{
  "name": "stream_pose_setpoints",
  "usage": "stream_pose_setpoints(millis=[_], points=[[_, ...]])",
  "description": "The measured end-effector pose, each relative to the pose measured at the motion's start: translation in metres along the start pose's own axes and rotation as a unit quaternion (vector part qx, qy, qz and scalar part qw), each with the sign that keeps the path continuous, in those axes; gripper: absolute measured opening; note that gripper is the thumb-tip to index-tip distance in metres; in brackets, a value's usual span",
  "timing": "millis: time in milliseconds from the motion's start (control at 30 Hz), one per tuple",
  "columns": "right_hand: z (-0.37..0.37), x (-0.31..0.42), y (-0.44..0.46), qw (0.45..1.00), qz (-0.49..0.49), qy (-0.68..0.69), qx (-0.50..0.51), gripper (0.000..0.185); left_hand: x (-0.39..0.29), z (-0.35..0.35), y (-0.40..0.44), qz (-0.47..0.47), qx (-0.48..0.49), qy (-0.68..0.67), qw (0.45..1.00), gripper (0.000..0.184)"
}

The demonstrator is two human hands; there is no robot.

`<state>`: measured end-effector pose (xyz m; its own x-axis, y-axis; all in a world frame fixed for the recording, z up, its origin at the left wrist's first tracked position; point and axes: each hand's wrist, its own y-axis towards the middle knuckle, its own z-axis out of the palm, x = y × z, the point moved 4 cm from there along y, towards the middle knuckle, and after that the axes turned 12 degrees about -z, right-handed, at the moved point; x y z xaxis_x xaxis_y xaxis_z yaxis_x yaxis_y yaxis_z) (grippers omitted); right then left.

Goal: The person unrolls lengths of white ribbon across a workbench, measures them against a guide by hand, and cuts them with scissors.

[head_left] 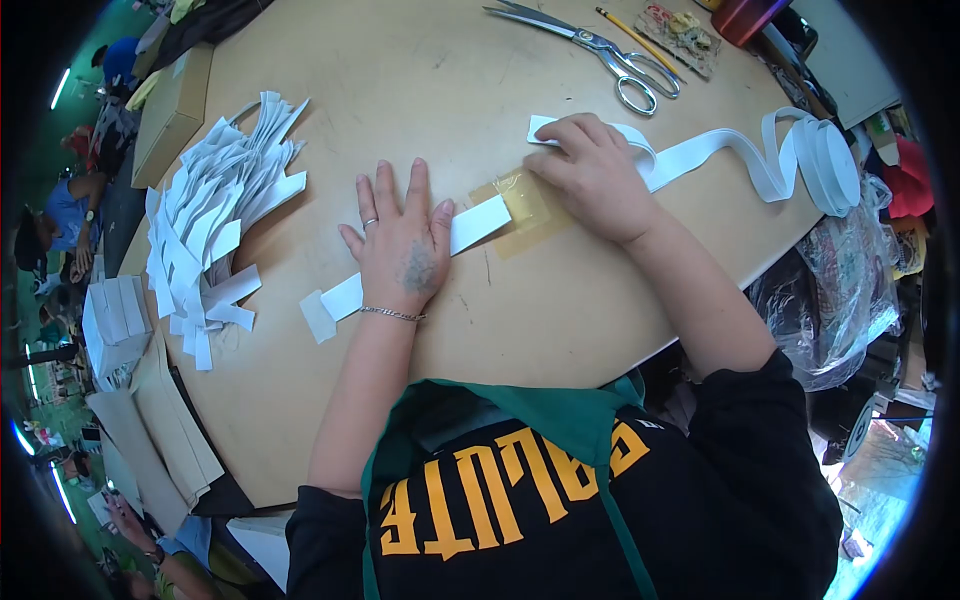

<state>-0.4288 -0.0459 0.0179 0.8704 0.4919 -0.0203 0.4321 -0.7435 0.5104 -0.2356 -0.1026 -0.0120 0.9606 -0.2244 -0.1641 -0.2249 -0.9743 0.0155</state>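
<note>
My left hand [402, 245] lies flat with its fingers spread over a white strip [480, 224] on the table. The strip shows on both sides of the hand, its right end on a patch of yellowish tape [535, 215] and its left end by a pale tape piece [318, 317]. To the right, my right hand [590, 170] has its fingers curled at a long white band [700, 150]. The band's free end shows beyond the fingers, and its other end runs to a coil [828, 165]. Their grip on the band is partly hidden.
A pile of cut white strips [215, 225] lies on the left of the table [400, 80]. Scissors [610, 55] and a yellow pencil [635, 38] are at the top. A cardboard box [172, 115] stands at the left edge. Other people are at the far left.
</note>
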Motion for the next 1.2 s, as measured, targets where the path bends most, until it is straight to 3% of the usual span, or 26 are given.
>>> stream_pose_setpoints(millis=[167, 267, 367, 567, 667, 767, 867, 1200], points=[[-0.001, 0.039, -0.004, 0.989, -0.061, 0.13, 0.021, 0.022, 0.001, 0.0, -0.001, -0.001, -0.001, 0.005, 1.0, 0.051], [0.007, 0.043, -0.016, 0.987, 0.007, 0.141, 0.084, 0.024, 0.001, 0.0, 0.0, -0.003, 0.0, 0.003, 1.0, 0.052], [0.008, 0.045, -0.017, 0.99, 0.007, 0.135, 0.046, 0.026, 0.001, 0.0, 0.0, -0.004, 0.003, 0.002, 1.0, 0.052], [0.012, 0.04, -0.014, 0.971, 0.082, 0.21, 0.084, 0.03, 0.001, -0.001, 0.0, -0.005, 0.005, -0.003, 1.0, 0.052], [0.012, 0.038, 0.004, 0.96, 0.122, 0.251, 0.001, 0.032, 0.001, -0.001, -0.001, -0.006, 0.008, -0.009, 1.0, 0.052], [0.022, 0.042, 0.019, 0.966, 0.109, 0.231, 0.047, 0.033, 0.0, -0.003, -0.002, -0.004, 0.004, -0.02, 1.0, 0.051], [0.022, 0.043, 0.029, 0.959, 0.127, 0.196, 0.158, 0.03, 0.002, -0.003, -0.002, 0.0, -0.005, -0.029, 1.0, 0.051], [0.029, 0.039, 0.047, 0.906, 0.195, 0.204, 0.316, 0.025, 0.008, -0.004, -0.008, 0.028, -0.08, -0.138, 0.987, 0.049]])
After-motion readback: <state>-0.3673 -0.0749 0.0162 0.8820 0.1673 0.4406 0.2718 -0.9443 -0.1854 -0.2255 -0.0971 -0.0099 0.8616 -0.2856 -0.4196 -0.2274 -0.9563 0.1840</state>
